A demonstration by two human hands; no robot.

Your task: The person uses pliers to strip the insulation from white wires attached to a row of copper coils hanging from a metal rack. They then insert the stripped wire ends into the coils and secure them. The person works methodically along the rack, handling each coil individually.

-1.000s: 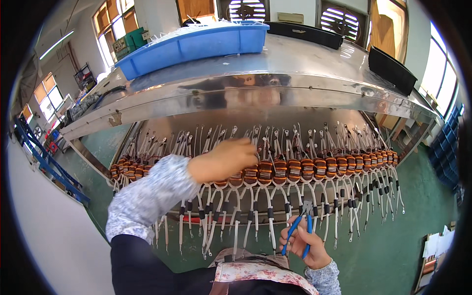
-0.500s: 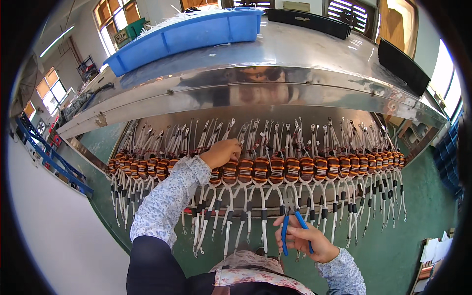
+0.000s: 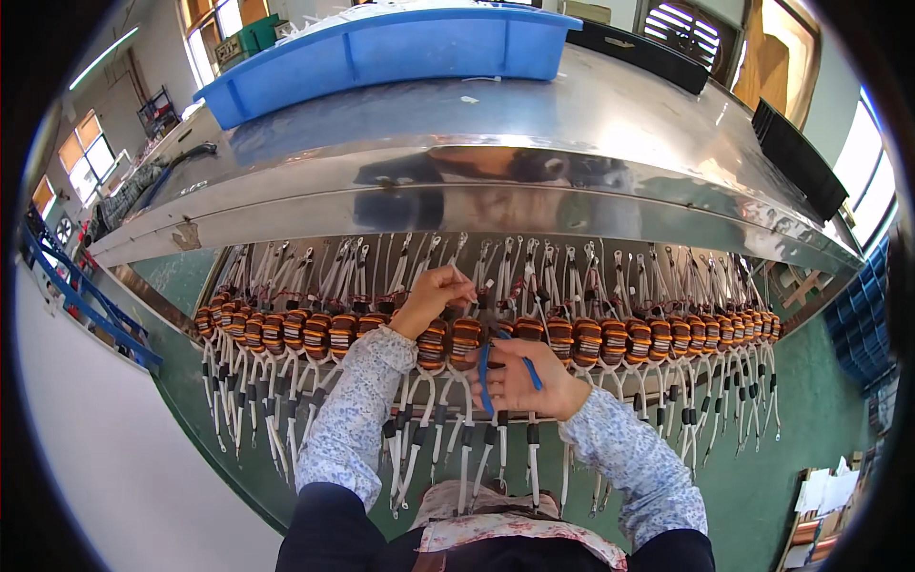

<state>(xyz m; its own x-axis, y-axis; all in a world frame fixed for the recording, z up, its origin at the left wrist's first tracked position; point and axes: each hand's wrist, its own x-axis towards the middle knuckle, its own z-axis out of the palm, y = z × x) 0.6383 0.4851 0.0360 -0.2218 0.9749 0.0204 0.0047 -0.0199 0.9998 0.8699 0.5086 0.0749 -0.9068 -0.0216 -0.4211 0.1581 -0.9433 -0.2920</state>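
Note:
A long row of orange and brown wound coils (image 3: 591,338) hangs along a rack under a shiny steel table (image 3: 534,162), each coil with white sleeved wires pointing up and down. My left hand (image 3: 434,296) pinches one white wire above a coil near the middle of the row. My right hand (image 3: 519,377) sits just below the coils and grips a tool with blue handles (image 3: 486,377), its tip up at the coils near my left fingers.
A large blue plastic tray (image 3: 391,48) stands on the far side of the steel table. Black trays (image 3: 796,162) lie along its right edge. Blue racks (image 3: 81,296) stand at left. The floor is green, with papers (image 3: 824,491) at lower right.
My right hand has risen with the blue-handled tool from below the dangling wires up to the coils. My left hand shifted right along the row and now pinches a wire.

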